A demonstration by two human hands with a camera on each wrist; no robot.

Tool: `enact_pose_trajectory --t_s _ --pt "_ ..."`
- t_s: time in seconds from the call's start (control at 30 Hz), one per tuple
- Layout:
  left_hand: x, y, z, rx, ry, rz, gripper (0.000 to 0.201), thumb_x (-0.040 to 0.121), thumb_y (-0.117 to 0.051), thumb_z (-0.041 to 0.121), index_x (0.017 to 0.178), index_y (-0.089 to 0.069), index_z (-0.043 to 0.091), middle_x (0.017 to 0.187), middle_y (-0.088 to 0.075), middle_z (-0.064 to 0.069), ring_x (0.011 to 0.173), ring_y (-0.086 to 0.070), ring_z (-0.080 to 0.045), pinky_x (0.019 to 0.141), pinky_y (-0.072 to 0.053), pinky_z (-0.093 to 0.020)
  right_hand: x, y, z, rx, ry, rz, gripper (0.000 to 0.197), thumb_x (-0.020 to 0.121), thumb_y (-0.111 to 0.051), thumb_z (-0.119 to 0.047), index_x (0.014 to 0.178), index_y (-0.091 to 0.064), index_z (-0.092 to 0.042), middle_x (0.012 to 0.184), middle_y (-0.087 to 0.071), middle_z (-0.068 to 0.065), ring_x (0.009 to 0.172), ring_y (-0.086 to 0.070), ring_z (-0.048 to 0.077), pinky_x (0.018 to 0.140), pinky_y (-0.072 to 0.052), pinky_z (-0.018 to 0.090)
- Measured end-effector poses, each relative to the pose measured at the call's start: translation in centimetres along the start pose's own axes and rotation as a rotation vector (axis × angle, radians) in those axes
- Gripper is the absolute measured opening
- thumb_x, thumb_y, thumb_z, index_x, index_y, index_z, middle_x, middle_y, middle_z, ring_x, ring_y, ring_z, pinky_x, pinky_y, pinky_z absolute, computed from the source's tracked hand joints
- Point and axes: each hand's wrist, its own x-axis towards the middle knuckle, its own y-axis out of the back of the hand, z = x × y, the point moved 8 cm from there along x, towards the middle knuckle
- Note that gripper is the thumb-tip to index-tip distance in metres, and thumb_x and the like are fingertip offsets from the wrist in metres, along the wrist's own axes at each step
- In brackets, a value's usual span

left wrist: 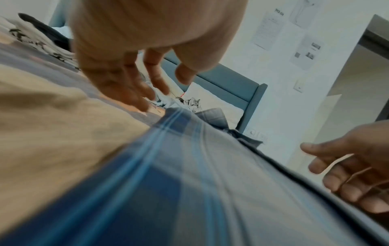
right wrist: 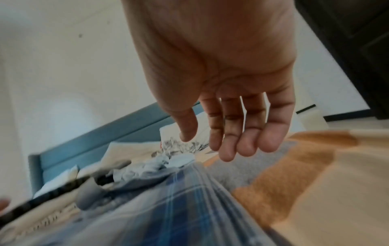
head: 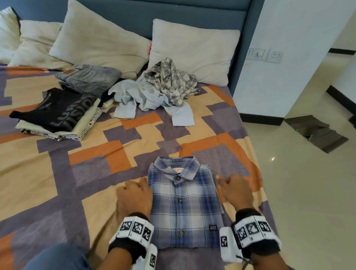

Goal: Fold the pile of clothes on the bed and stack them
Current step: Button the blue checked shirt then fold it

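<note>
While the folded blue plaid shirt (head: 184, 207) lies flat on the bed (head: 46, 168), the left hand (head: 135, 197) and right hand (head: 234, 189) flank it. Both sets of fingers (right wrist: 227, 133) hang loosely extended, holding nothing. Unfolded clothes (head: 153, 89) lie near the pillows (head: 193, 49), beside a folded stack (head: 63, 112).

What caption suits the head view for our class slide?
Left hand and right hand flank a folded blue plaid shirt; unfolded clothes wait by the pillows.
</note>
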Motion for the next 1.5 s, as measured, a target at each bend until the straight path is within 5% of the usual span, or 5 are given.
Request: enact_pose_trajectory --t_s 0.23,0.4,0.77,1.1,1.5 --pt "4.8 -7.1 3.5 0.191 -0.061 -0.381 0.06 0.102 -0.03 0.051 0.133 -0.035 0.0 0.127 -0.054 -0.026 0.11 -0.056 -0.041 0.081 -0.045 -0.04 6.7 -7.0 -2.3 -0.115 0.082 -0.26 0.043 0.099 -0.05 -0.046 0.095 -0.065 -0.006 0.091 -0.065 0.011 0.086 -0.062 0.028 0.078 -0.047 0.033" --pt "7.4 -8.4 1.4 0.237 -0.127 -0.386 0.033 0.103 -0.036 0.023 0.13 -0.047 0.007 0.121 -0.049 -0.024 0.101 -0.058 -0.044 0.075 -0.044 -0.043 7.9 -7.8 -0.9 -0.079 0.086 -0.342 0.028 0.103 -0.046 -0.035 0.08 -0.053 -0.018 0.085 -0.057 0.005 0.086 -0.055 0.024 0.078 -0.042 0.031" --pt "-0.6 -4.5 -0.7 0.093 0.007 -0.262 0.064 0.097 -0.037 0.058 0.122 -0.05 0.0 0.123 -0.052 -0.023 0.108 -0.052 -0.039 0.087 -0.041 -0.04 -2.9 -5.4 2.4 0.346 -0.014 -0.304 0.036 0.095 -0.059 -0.043 0.111 -0.06 -0.01 0.106 -0.066 0.003 0.097 -0.062 0.022 0.08 -0.045 0.028" --pt "-2.0 -3.9 -0.1 -0.838 0.337 -0.59 0.035 0.078 -0.079 0.021 0.105 -0.07 0.0 0.096 -0.074 -0.016 0.087 -0.071 -0.033 0.084 -0.057 -0.046 -4.0 -8.5 1.9 0.505 0.139 -0.217 0.098 0.06 -0.047 -0.093 0.131 -0.055 -0.026 0.126 -0.062 -0.002 0.118 -0.059 0.024 0.102 -0.047 0.049" --pt "11.2 15.9 -8.8 -1.321 0.328 -0.189 0.033 0.089 -0.063 0.024 0.114 -0.065 0.004 0.104 -0.072 -0.018 0.091 -0.069 -0.035 0.08 -0.056 -0.044 -4.6 -14.3 -32.8 0.519 0.684 -0.484 0.017 0.092 -0.068 -0.019 0.105 -0.06 -0.011 0.102 -0.067 0.004 0.094 -0.064 0.02 0.084 -0.053 0.046"
